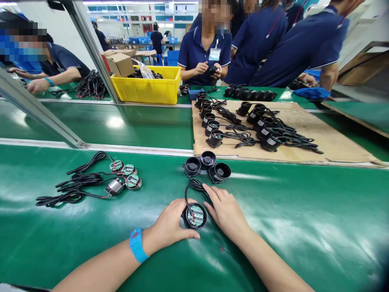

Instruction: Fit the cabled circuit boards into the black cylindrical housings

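Note:
My left hand (170, 225) wraps around a round black housing (195, 216) with a green circuit board in it, resting on the green bench top (304, 219). A blue band sits on that wrist. My right hand (225, 209) lies flat against the housing's right side, fingers stretched toward its coiled black cable (196, 185). Just beyond stand three empty black housings (207, 165). To the left lie several round circuit boards with black cables (126, 175).
A cardboard sheet (334, 142) beyond the bench edge carries several wired black units. A yellow bin (148, 87) stands further back. A slanted metal frame post (45, 117) crosses at left. Several people in blue shirts work on the far side.

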`<state>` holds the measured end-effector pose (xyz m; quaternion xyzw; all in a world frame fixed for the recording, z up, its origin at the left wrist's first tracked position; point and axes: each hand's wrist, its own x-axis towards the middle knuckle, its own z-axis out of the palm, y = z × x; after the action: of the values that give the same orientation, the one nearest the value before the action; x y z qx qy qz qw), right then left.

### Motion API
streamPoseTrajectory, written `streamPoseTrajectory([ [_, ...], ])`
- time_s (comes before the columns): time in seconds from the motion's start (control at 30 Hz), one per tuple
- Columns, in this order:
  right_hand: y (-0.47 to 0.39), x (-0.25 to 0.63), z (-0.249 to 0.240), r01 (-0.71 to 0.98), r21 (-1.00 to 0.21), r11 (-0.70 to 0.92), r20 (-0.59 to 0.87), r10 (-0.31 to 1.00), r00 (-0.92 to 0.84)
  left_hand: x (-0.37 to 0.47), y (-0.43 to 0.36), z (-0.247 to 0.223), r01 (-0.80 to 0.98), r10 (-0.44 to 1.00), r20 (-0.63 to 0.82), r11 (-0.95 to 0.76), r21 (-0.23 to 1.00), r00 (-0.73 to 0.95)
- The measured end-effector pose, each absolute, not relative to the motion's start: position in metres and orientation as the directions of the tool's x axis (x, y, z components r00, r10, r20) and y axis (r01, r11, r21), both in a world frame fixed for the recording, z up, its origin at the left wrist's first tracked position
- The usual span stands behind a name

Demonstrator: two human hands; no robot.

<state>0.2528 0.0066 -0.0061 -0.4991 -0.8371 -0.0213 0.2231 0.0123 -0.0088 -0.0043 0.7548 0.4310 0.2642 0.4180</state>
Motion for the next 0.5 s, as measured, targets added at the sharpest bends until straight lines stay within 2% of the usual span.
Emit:
streamPoseTrajectory([
  [0.03,0.006,0.253,-0.006,0.856,-0.174,0.488,0.365,0.839,-0.404,0.013,-0.008,-0.004,0.42,0.852,0.048,-0.306,0.854,0.522],
  [0.1,-0.002,0.256,0.001,0.854,-0.245,0.458,0.384,0.855,-0.349,0.011,-0.007,0.0,0.408,0.827,0.096,-0.37,0.835,0.554],
  [0.2,-0.019,0.263,0.02,0.789,-0.409,0.458,0.558,0.81,-0.181,0.004,-0.01,0.009,0.416,0.812,0.277,-0.519,0.747,0.514],
  [0.3,-0.028,0.268,0.032,0.744,-0.411,0.527,0.683,0.718,-0.132,-0.003,-0.011,0.017,0.465,0.808,0.417,-0.583,0.666,0.416],
  [0.33,-0.028,0.269,0.033,0.742,-0.394,0.542,0.677,0.717,-0.164,-0.005,-0.009,0.018,0.487,0.815,0.394,-0.572,0.66,0.424],
  [0.47,-0.016,0.268,0.026,0.774,-0.361,0.52,0.53,0.797,-0.288,-0.005,0.007,0.015,0.552,0.791,0.115,-0.515,0.656,0.601],
  [0.5,-0.015,0.268,0.025,0.776,-0.366,0.514,0.513,0.807,-0.292,-0.005,0.009,0.014,0.556,0.783,0.093,-0.515,0.652,0.615],
])
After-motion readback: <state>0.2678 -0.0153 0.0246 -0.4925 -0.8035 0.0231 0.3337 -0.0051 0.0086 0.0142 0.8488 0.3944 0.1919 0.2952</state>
